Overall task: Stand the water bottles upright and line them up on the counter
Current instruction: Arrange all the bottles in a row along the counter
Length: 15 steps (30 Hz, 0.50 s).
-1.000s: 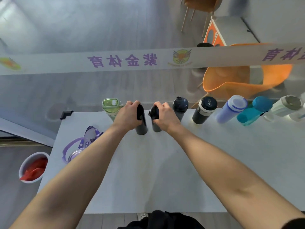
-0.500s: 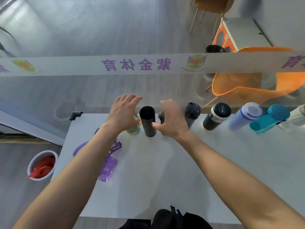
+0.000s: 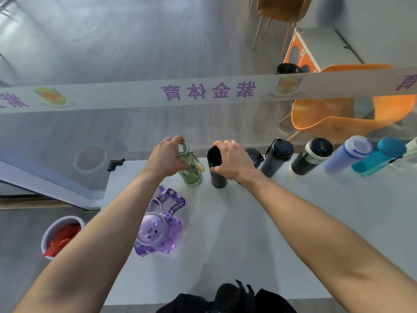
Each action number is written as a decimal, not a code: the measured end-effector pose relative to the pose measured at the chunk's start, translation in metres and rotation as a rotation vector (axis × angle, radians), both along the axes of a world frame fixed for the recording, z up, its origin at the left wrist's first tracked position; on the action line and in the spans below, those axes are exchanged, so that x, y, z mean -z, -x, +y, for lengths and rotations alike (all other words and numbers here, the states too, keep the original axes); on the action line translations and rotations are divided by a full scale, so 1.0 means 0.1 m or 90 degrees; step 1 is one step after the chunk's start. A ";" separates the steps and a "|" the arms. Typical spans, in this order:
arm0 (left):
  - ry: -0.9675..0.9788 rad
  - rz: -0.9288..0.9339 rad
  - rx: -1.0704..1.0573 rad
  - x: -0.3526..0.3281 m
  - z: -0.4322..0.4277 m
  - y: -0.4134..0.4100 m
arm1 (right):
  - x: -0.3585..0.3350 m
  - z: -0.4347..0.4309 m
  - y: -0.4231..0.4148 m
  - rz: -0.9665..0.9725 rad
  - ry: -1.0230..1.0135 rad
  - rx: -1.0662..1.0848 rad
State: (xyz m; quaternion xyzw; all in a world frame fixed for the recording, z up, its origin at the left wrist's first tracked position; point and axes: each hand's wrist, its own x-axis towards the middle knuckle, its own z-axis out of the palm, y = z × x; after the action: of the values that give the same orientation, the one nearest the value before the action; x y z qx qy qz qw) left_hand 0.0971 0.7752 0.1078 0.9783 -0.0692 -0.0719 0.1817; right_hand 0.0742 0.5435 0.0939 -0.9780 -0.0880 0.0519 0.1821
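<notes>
A long pale grey counter (image 3: 259, 233) runs left to right, and a row of bottles stands upright along its far edge. Taking the tall matte black cylindrical bottle (image 3: 217, 172) as the landmark: to its right stand a dark navy bottle with a rounded cap (image 3: 253, 155), mostly hidden by the hand, then a dark bottle with a carry loop (image 3: 278, 158), a black flask with a white collar (image 3: 312, 157), a lavender-blue tumbler with a white lid (image 3: 348, 154) and a teal bottle (image 3: 379, 155); these look lined up already.

Just left of the black bottle stands a clear green plastic bottle with a flip lid (image 3: 191, 168), slightly tilted. Nearer the person and further left, a clear purple bear-shaped bottle with a printed strap (image 3: 156, 236) lies on the counter, out of the row; by my judgement it is the main piece left.

The right hand (image 3: 232, 161) is wrapped around the black bottle's upper part, fingers closed on it. The left hand (image 3: 165, 158) curls over the green bottle's lid and shoulder, holding it, probably nudging both into line.
</notes>
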 end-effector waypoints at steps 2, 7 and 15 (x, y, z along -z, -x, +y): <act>-0.005 0.000 -0.005 -0.01 0.17 -0.01 | 0.00 0.16 0.01 0.005 -0.031 0.027; -0.021 0.004 -0.024 -0.04 0.55 -0.01 | 0.02 0.52 -0.06 0.029 -0.075 0.045; -0.020 -0.016 -0.035 0.05 0.81 0.00 | -0.01 0.85 -0.12 0.022 -0.055 0.022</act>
State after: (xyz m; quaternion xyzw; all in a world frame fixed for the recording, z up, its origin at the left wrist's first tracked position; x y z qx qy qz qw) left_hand 0.0972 0.8561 0.1033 0.9834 -0.0438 -0.0557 0.1672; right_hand 0.0865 0.6290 0.0948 -0.9696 -0.0699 0.0616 0.2265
